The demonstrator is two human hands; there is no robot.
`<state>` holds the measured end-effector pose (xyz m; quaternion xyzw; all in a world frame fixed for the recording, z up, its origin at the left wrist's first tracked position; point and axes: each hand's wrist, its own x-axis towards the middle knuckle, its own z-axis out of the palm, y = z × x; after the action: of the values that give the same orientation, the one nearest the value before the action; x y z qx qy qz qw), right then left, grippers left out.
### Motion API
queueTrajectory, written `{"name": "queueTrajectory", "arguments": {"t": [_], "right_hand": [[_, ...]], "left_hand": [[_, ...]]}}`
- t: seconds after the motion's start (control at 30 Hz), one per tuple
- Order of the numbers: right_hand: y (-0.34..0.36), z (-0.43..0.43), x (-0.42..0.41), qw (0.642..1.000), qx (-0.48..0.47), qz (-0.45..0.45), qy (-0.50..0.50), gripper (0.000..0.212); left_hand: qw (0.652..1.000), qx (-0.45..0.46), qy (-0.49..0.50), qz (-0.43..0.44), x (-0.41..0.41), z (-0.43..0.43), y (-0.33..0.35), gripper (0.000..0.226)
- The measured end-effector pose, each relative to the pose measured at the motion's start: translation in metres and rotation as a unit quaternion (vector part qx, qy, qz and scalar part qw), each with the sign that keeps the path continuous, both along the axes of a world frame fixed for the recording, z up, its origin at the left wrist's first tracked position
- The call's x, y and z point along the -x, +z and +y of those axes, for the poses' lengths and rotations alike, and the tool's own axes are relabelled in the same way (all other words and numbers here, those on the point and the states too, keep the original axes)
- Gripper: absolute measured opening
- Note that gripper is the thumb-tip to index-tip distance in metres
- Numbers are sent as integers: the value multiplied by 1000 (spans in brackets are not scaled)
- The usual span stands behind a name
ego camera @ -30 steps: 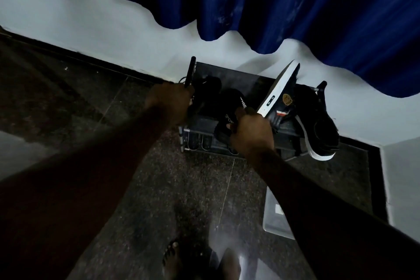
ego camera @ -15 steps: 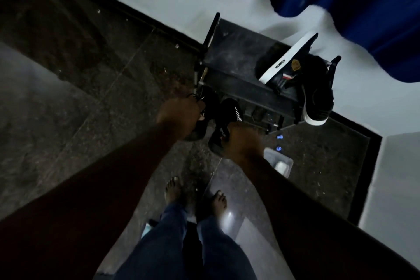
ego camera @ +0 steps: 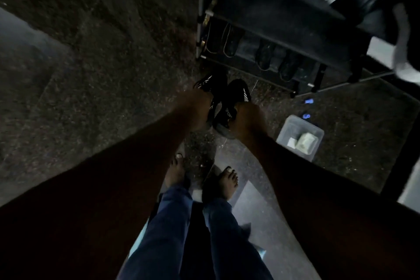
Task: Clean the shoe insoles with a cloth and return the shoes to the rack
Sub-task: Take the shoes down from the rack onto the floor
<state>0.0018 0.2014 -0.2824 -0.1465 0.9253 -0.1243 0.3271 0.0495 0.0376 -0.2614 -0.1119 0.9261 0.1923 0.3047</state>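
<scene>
Left hand was clamped round the heel end of one black striped shoe, and the right hand was clamped the same way on the matching shoe. Both shoes hung side by side, toes pointing away toward the rack, just in front of its lower front edge and near its left corner. Whether their soles touched the floor could not be told. Gripping each shoe by the heel probably kept the pair together and left the openings facing the person, which would suit reaching the insoles. Judging by that, the pair was off the rack for cleaning and not on its way back.

Both forearms reached forward and down, nearly straight, converging so that the wrists sat close together. The backs of the hands faced the camera, so the fingers were mostly hidden round the shoes.

On the floor to the right of the right hand stood a clear tub holding something pale and folded, likely the cloth, though it was too dim to be sure. More dark footwear sat on the rack's lower shelf.
</scene>
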Motion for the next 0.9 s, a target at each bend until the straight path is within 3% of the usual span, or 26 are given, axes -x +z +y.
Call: {"name": "queueTrajectory", "arguments": {"t": [0.2, 0.43, 0.67, 0.9], "right_hand": [[-117, -19, 11, 1000, -15, 5, -1, 31], [-219, -36, 37, 1000, -16, 25, -6, 33], [-289, -44, 43, 999, 31, -7, -31, 30], [-332, -32, 36, 997, 46, -26, -52, 21]], "left_hand": [[999, 11, -33, -17, 8, -20, -122, 42], [998, 43, -48, -4, 38, -34, -220, 35], [997, 70, -41, -10, 43, -47, -291, 22], [995, 80, -53, -14, 42, -24, -342, 31]]}}
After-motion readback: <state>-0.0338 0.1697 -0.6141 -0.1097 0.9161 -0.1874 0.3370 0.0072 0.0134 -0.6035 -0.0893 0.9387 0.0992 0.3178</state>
